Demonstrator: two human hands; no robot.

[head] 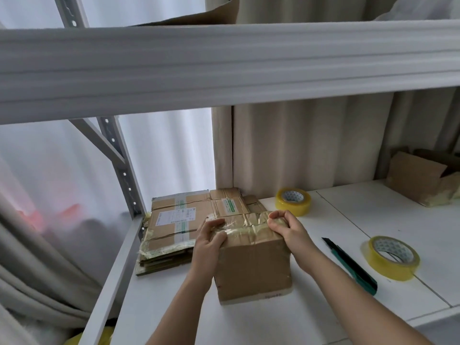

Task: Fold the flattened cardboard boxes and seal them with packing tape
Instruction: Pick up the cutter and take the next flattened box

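Head view, looking down at a white shelf [348, 220] under a second white shelf board. A folded cardboard box [254, 265] stands at the centre of the picture, its top covered with shiny yellowish packing tape [246, 227]. The left hand [209, 242] lies on the box's top left corner, fingers spread flat on the tape and thumb down the near side; its grip is loose, pressing, not curled round anything. The right hand [286, 227] is at the box's top right corner, fingers bent and pinching the tape there. At ten o'clock from the box, touching it, lies a stack of flattened cardboard boxes [174, 227] with printed labels. At one o'clock, near the box, a yellow tape roll [293, 201] lies flat. At three o'clock a green and black utility knife [351, 266] lies on the shelf, and just beyond it a second yellow tape roll [392, 257]. At the far right edge sits an open cardboard box [420, 178]. Pale curtains [298, 145] hang behind the shelf.
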